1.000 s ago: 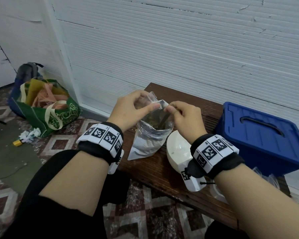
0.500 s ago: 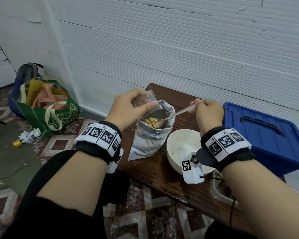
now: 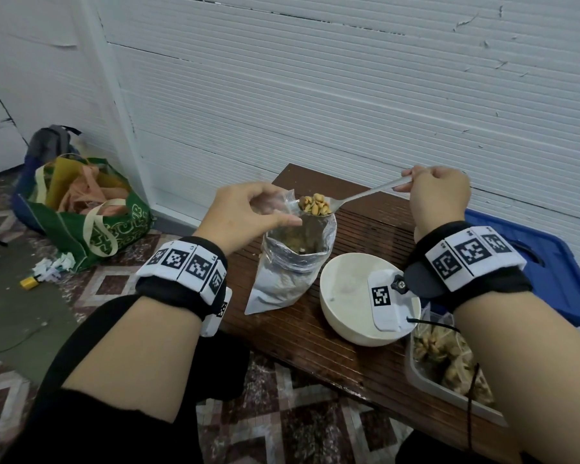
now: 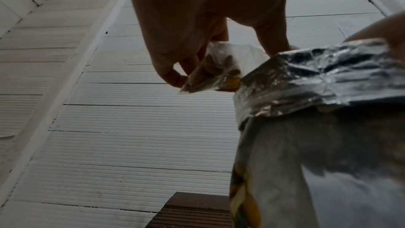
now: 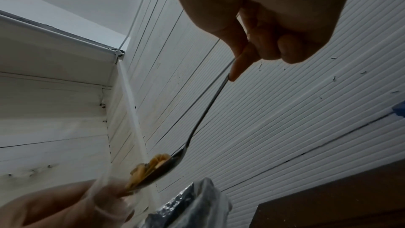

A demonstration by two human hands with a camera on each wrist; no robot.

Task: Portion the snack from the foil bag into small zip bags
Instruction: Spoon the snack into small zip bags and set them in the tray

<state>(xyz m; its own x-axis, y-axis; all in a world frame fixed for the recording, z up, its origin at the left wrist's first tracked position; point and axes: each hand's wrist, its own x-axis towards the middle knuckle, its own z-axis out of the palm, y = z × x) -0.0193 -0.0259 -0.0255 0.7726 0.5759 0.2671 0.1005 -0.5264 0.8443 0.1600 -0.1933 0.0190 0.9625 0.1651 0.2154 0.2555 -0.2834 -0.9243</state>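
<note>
An open silver foil bag (image 3: 290, 262) stands on the brown bench (image 3: 315, 346). Just above its left rim, my left hand (image 3: 248, 212) pinches a small clear zip bag (image 3: 278, 204) by its mouth. My right hand (image 3: 436, 195) grips the handle end of a metal spoon (image 3: 359, 195). The spoon's bowl carries a heap of yellow-brown snack (image 3: 315, 205) at the zip bag's mouth, above the foil bag. From the left wrist, the zip bag (image 4: 217, 68) shows snack pieces inside, next to the foil bag (image 4: 306, 93). From the right wrist, the spoon (image 5: 206, 110) and its snack (image 5: 151, 164) touch the zip bag (image 5: 122, 188).
A white bowl (image 3: 342, 316) sits right of the foil bag. A clear tray (image 3: 426, 380) with filled zip bags lies at the bench's near right. A blue lidded box (image 3: 556, 272) stands behind it. A green tote (image 3: 91, 222) and a backpack (image 3: 47, 142) lie on the floor at left.
My right hand left the bag mouth, dipped the spoon into the foil bag and lifted it up, loaded, to the zip bag. My left hand stayed put.
</note>
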